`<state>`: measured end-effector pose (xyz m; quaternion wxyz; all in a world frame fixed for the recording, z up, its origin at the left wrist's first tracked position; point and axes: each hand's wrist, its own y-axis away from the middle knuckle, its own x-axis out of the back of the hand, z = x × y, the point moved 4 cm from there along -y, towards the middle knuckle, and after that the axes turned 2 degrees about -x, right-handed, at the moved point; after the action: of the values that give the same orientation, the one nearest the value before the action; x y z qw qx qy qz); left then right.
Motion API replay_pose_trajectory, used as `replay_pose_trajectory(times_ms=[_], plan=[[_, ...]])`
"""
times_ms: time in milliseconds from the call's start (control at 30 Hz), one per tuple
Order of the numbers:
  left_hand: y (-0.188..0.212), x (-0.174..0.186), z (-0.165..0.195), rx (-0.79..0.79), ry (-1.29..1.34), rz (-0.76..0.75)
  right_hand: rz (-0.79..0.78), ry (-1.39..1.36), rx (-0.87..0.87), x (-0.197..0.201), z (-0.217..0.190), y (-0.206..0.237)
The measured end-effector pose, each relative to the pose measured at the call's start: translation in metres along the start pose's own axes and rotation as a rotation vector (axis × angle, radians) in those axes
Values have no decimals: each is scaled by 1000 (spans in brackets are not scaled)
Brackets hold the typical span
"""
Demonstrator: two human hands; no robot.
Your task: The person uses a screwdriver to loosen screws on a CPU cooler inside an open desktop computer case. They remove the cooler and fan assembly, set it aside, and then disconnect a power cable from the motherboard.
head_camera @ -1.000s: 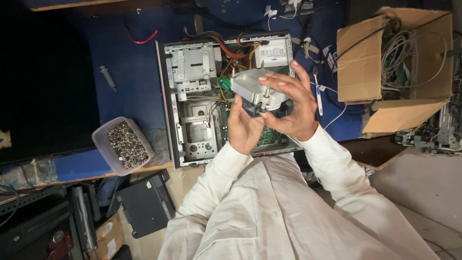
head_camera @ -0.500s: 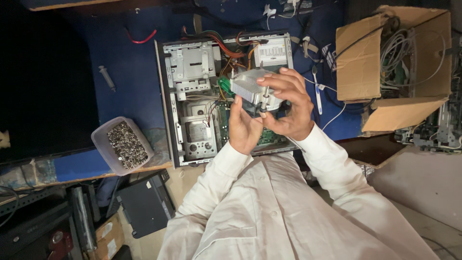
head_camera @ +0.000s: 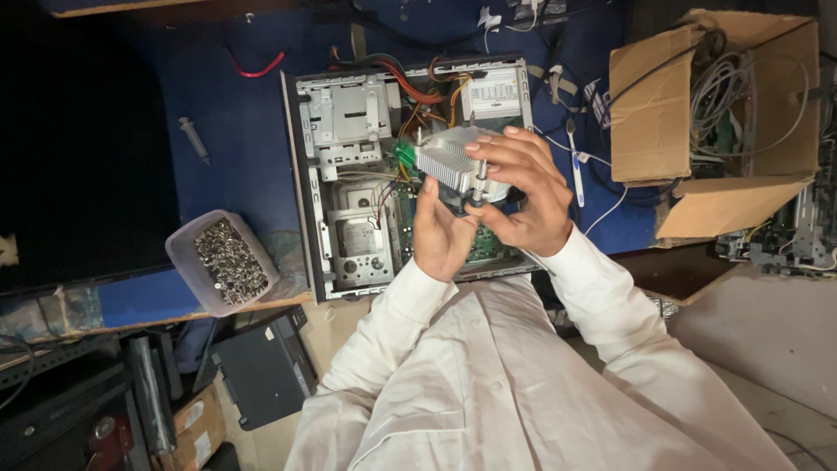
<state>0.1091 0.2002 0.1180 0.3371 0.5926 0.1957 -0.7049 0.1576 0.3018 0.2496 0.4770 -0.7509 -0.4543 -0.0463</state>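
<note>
A silver finned heatsink (head_camera: 451,160) with screw posts is held up over an open desktop computer case (head_camera: 349,174) that lies flat on a blue table. My left hand (head_camera: 440,235) supports the heatsink from below, palm up. My right hand (head_camera: 523,187) grips its right side, with the fingers curled over the top and around one post. Inside the case I see drive bays, a green board and red and orange wires. White sleeves cover both my arms.
A clear plastic tub of small metal screws (head_camera: 225,260) sits at the table's front left. A syringe-like tube (head_camera: 195,139) lies left of the case. An open cardboard box of cables (head_camera: 724,122) stands at the right. Dark equipment lies on the floor at lower left.
The heatsink has been turned slightly in my hands and my right fingers have shifted over its top. The hands stay in the same place above the case.
</note>
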Motion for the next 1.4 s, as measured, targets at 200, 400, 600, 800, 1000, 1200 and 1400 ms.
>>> replay_pose_trajectory(times_ms=[200,400,600,800,1000,1200,1400], plan=[[-2,1,-1,2,1,-3,-2,2,-5,0,0,-2],[-2,0,1,-16,15,-1,-61,-12,6,0,1,-3],[0,1,1,14,-5,20,-20,19,-18,2,-3,-3],[-1,0,2,-4,14,-10,-20,-2,-20,1,-5,-4],[0,1,3,3,-9,-22,-18,4,1,-1,-5,-4],[2,5,1,5,1,6,-20,3,-3,0,-7,-6],[1,3,3,-4,-3,-16,-11,6,4,1,-9,-6]])
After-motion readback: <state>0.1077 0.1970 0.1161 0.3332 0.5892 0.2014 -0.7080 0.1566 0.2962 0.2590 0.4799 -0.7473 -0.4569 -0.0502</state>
